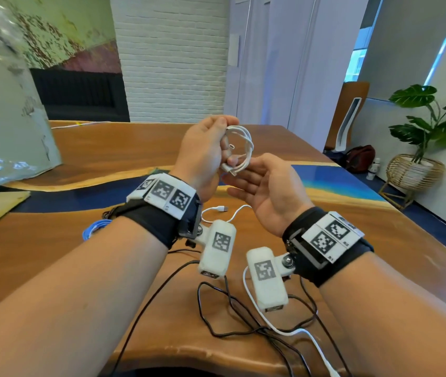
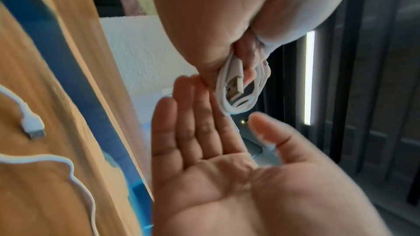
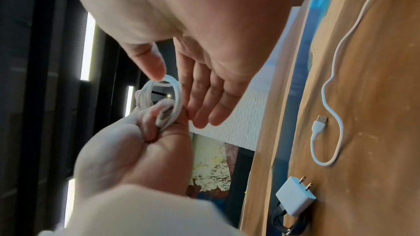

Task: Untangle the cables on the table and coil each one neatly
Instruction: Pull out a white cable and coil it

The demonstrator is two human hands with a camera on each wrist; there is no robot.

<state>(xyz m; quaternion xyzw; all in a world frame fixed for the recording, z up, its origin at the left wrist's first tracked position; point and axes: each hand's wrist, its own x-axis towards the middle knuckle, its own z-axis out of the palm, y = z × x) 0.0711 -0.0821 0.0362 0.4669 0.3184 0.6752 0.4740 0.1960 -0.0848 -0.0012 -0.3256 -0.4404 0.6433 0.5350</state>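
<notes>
My left hand [image 1: 224,142] is raised above the table and grips a small white cable coil [image 1: 243,148]; the coil's USB plug pokes out below the fingers. The right hand [image 1: 246,180] lies open, palm up, just under the coil, with its fingertips near the left hand. In the left wrist view the coil [image 2: 250,96] hangs over the flat palm [image 2: 216,132]. From the right wrist the coil [image 3: 172,100] shows pinched in curled fingers [image 3: 159,123]. A loose white cable [image 1: 222,208] and a tangled black cable [image 1: 230,308] lie on the table [image 1: 107,148].
A blue coiled cable [image 1: 94,229] sits on the table behind my left wrist. A white plug adapter [image 3: 295,198] rests beside a black cable bundle. A plastic-wrapped board [image 1: 4,118] leans at the far left. A potted plant [image 1: 417,164] stands on the floor at right.
</notes>
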